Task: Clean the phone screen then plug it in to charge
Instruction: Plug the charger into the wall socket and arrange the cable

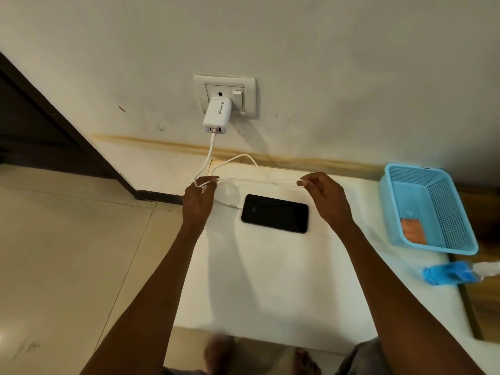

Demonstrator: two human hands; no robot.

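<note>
Your left hand (198, 201): pinches the white cable (207, 161) near the table's (270, 280) far left corner. Charger (217, 115): seated in the wall socket (226, 94), cable attached. Phone (274, 213): flat, screen up, near the far edge, cable plugged into its left end. Your right hand (324, 197): fingertips pinch the same cable, stretched above the phone. Blue basket (427, 209): far right corner. Blue bottle (450, 273): lying at the right edge.

The phone (274, 213) lies mid-frame on the table (257, 288), with the charger (217, 115) in the socket (226, 95) above it. The cable (243, 158) loops between. At right stands the basket (427, 207), the bottle (454, 273) below it.
</note>
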